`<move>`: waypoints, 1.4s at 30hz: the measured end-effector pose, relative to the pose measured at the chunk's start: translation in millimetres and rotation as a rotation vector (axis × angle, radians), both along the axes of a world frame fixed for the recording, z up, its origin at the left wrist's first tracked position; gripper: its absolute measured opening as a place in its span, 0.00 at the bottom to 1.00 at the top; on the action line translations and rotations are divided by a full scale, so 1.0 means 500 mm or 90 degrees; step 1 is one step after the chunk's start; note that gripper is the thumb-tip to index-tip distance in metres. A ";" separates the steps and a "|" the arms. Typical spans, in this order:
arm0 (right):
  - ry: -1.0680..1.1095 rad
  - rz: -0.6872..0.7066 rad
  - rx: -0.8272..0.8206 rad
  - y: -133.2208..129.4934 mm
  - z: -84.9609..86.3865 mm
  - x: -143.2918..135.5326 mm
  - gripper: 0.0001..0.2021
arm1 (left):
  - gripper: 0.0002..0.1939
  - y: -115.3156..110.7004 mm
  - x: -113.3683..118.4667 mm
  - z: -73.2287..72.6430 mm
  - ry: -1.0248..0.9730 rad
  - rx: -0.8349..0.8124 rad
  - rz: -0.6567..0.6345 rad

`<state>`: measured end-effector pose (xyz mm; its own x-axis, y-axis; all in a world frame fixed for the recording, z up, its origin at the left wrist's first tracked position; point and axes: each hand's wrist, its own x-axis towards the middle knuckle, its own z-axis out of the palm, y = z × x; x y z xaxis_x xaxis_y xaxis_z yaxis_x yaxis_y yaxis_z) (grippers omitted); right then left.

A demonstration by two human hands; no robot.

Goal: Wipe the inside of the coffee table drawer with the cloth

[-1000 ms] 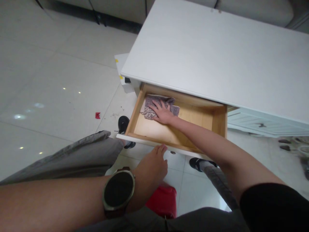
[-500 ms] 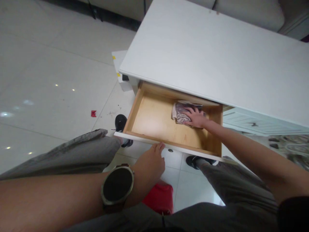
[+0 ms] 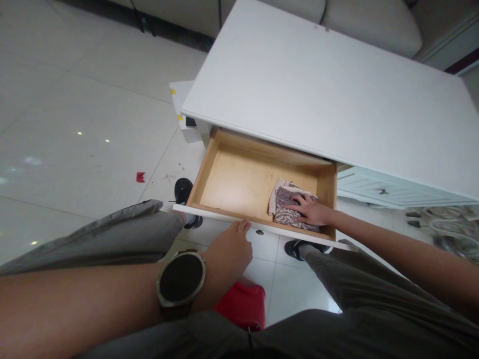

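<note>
A wooden drawer (image 3: 239,174) is pulled out from a white table (image 3: 318,85). Inside it, at the front right corner, lies a folded patterned cloth (image 3: 286,212), brown and pale. My right hand (image 3: 309,209) rests flat on the cloth with its fingers spread. My left hand (image 3: 234,249), with a watch (image 3: 181,279) on the wrist, is at the drawer's white front edge, left of the small knob (image 3: 259,232). Its fingertips touch the edge; what the curled fingers grip underneath is partly hidden.
Behind the table stands a sofa (image 3: 366,25). A white box (image 3: 181,94) sits on the floor at the table's left end. A red object (image 3: 243,304) is below my left hand. A red scrap (image 3: 140,177) lies on the tiles at left.
My right hand and the cloth have moved toward the front of the drawer. My left hand has stayed at the front edge. The view has shifted slightly.
</note>
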<state>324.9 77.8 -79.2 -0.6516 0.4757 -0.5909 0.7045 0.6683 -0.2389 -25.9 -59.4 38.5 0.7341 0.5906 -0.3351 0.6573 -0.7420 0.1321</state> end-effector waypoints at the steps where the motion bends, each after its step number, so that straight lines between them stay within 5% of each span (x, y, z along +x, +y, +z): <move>1: 0.005 0.016 0.007 0.002 -0.001 -0.016 0.31 | 0.14 0.001 0.000 0.000 0.003 -0.003 -0.004; 5: 0.018 0.048 0.032 0.018 -0.002 -0.129 0.30 | 0.14 0.002 0.001 0.004 0.004 -0.011 -0.006; 14: 0.051 0.062 0.054 0.026 0.006 -0.499 0.30 | 0.13 -0.003 0.008 0.009 0.018 -0.004 0.001; 19: 0.060 0.062 0.117 0.045 0.006 -0.568 0.29 | 0.12 -0.003 0.010 -0.003 -0.013 -0.012 0.005; 26: 0.024 -0.104 0.150 0.164 0.014 -0.558 0.32 | 0.12 -0.009 0.014 -0.020 -0.014 -0.013 0.024; 31: 0.050 -0.093 0.112 0.166 -0.003 -0.506 0.39 | 0.13 -0.008 0.013 -0.012 0.007 -0.015 0.010; 39: -0.039 -0.179 0.248 0.141 -0.008 -0.144 0.33 | 0.13 -0.007 0.011 -0.017 -0.001 0.003 0.005; 42: -0.076 -0.226 0.285 0.120 0.004 -0.049 0.30 | 0.13 -0.010 0.017 -0.031 0.002 0.011 0.029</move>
